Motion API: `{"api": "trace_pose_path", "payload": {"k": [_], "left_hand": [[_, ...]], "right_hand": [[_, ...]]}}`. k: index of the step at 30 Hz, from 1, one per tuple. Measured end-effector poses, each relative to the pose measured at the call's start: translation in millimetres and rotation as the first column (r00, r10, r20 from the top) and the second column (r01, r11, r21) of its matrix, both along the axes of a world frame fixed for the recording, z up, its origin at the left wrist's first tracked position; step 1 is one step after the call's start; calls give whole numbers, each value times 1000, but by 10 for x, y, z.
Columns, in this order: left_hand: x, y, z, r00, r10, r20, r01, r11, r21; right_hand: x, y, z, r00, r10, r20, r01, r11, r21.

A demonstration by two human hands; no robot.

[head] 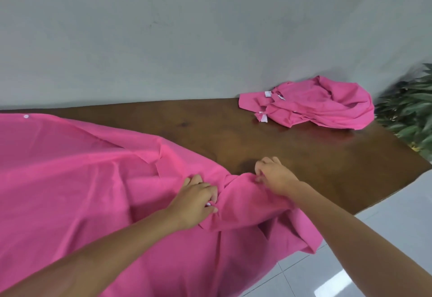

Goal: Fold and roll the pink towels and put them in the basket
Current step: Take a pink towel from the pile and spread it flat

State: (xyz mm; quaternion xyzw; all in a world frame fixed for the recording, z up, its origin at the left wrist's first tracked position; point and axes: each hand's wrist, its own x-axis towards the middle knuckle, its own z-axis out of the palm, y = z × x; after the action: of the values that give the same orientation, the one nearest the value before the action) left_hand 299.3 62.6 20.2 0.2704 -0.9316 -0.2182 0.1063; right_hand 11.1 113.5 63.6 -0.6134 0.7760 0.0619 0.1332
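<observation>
A large pink towel [77, 180] lies spread over the left and near part of the brown wooden table [257, 137], its near edge hanging over the front. My left hand [196, 199] grips a bunched fold of this towel near its right end, fingers curled into the cloth. My right hand [273, 175] pinches the towel's right edge just beside it, at the border with bare wood. A second pink towel [322, 102] sits crumpled in a heap at the table's far right, with small white tags showing. No basket is in view.
A grey wall [187, 35] runs close behind the table. A green leafy plant [411, 109] stands past the table's right end. White floor tiles [385, 238] show at the lower right, beyond the table's front corner.
</observation>
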Motion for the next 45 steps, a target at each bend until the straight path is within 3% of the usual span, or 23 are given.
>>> {"api": "trace_pose_path", "payload": {"k": [5,11,15,19,23,25,27,30,33,38,45], "left_hand": [[-319,-489,313,987,128,-100,-136,987,-82],[-962,-1081,747,952,275,-136,-297,939,-175],[-1389,-1331,810,900,432,-67,-431,854,-292],[-1728,-1384,632,794,606,49,-537,737,-411],[-2066,-1138,332,871,488,-47,-449,756,-475],[-2219,-915,192,926,377,-35,-359,845,-397],[-2360,-654,103,930,362,65,-345,920,-186],[-2498,-405,-69,885,380,270,-387,922,-30],[-2509,-302,-224,853,386,351,-371,922,-112],[-2522,-227,-303,845,458,277,-401,884,-239],[-2529,-235,-309,834,467,294,-410,881,-236]], "right_hand": [[-368,-186,447,982,-155,-109,116,946,-302],[-957,-647,883,982,-135,-129,42,830,-556],[-1256,-920,862,995,-95,-42,49,785,-618],[-1531,-1102,589,998,62,8,-50,872,-487],[-1900,-1419,318,987,148,-66,-161,877,-452],[-2057,-1620,255,987,63,-147,-124,882,-455],[-2155,-1823,273,990,-63,-127,4,907,-422],[-2241,-2141,330,984,-113,-136,72,957,-280],[-2294,-2405,236,985,-60,-162,40,992,-121],[-2579,-2512,-110,997,-7,-71,12,997,71],[-2752,-1970,-186,999,12,-47,-10,1000,25]]}}
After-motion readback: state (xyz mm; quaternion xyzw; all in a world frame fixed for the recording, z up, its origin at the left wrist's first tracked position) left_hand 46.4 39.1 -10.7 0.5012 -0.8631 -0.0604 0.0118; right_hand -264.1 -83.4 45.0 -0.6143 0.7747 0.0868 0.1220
